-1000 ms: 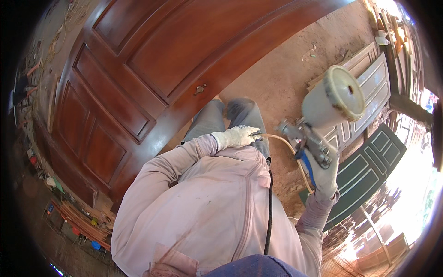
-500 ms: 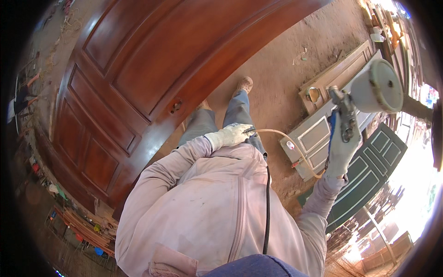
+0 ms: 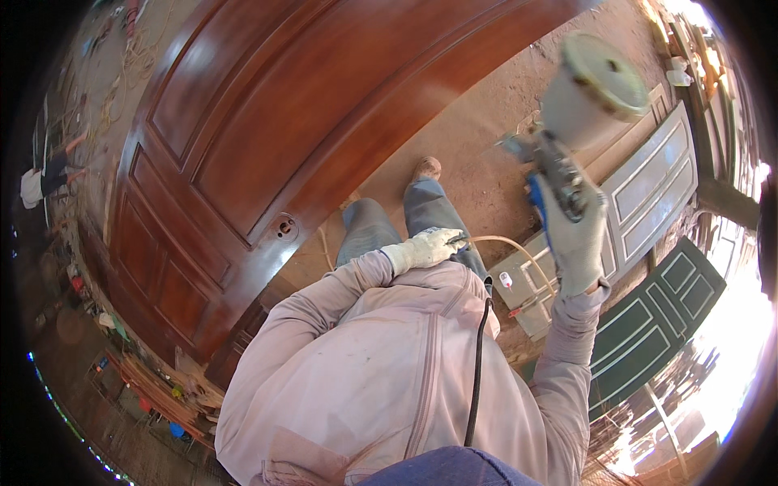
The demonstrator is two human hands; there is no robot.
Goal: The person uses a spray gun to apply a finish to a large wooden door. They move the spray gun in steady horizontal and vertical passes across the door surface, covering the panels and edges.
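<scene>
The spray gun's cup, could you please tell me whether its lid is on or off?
On: a pale, round lid covers the cup of the spray gun in the right hand.

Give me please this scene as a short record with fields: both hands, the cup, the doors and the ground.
Left hand: gloved, holding the pale hose in front of the body
Right hand: gloved, gripping the spray gun out to the right
Cup: pale, mounted on the gun, slightly blurred; contents not visible
Large door: reddish-brown, panelled, glossy, at upper left
Other doors: grey door and dark green door, both panelled, at right
Ground: brown, looks like bare earth
</scene>
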